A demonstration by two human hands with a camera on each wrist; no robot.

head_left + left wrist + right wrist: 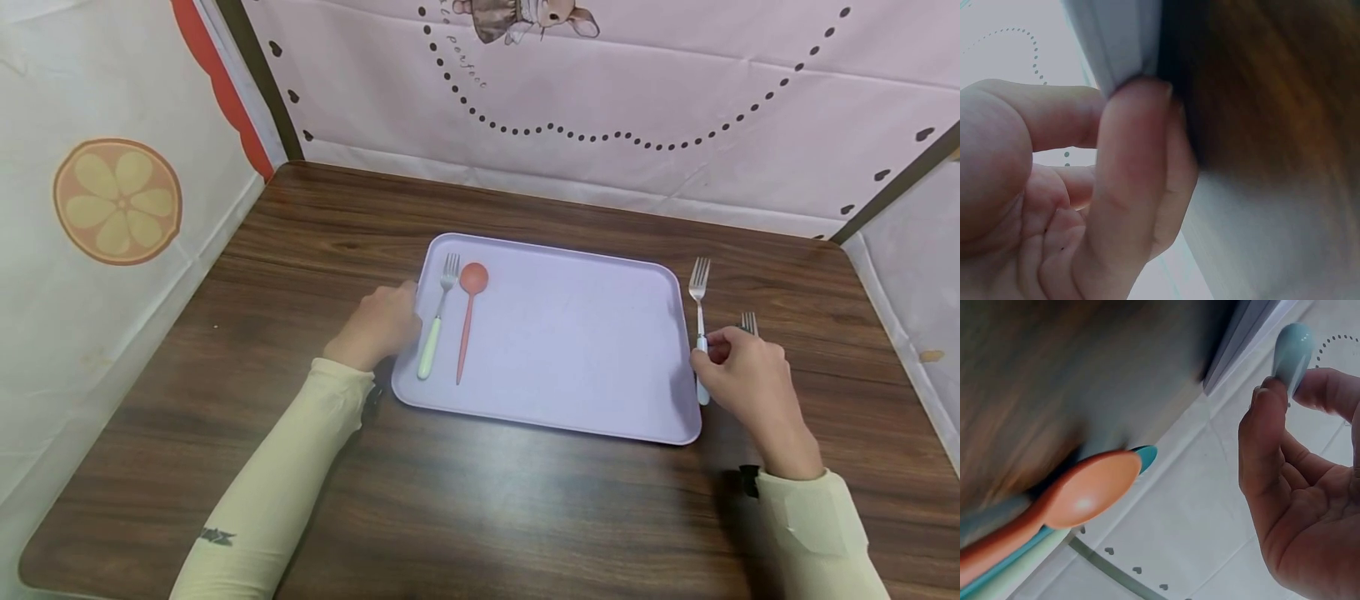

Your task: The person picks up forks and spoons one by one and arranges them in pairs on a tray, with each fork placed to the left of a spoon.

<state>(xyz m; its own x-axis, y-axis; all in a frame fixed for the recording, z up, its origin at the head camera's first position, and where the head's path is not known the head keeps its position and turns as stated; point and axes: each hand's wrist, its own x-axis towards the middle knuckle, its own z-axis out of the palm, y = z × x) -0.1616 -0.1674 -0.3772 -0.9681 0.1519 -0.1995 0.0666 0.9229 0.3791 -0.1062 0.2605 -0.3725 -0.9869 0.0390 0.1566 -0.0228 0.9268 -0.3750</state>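
Wood-grain tabletop fills the lower frame; at right, a blue-handled fork, its handle pinched between thumb and fingers of the right hand; at centre, a lavender tray, its left rim grasped by the left hand; on the tray, towards left, a green-handled fork and a red spoon
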